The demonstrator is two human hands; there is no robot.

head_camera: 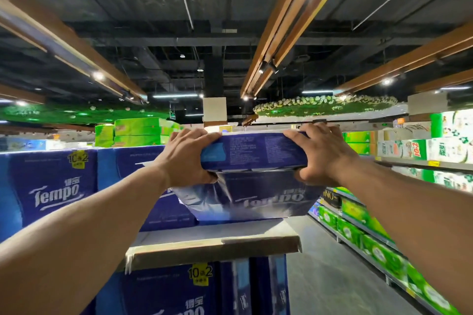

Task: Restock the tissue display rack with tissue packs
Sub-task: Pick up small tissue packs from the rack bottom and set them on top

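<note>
Both hands up at centre frame | left hand (188,158) grips the left end of the blue tissue pack (253,152), fingers curled over its top | right hand (320,153) clamps the right end | pack sits tilted atop another blue pack (258,197) on the cardboard shelf (215,244) | stacked blue packs (51,186) at left | green packs (358,233) lower right

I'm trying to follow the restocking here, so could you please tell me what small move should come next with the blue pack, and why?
Probably lower it straight down and release. Both the left hand and the right hand grip the blue Tempo pack at its upper ends, and it seems to hang tilted over the bare grey board, beside the stacked blue packs.
</note>
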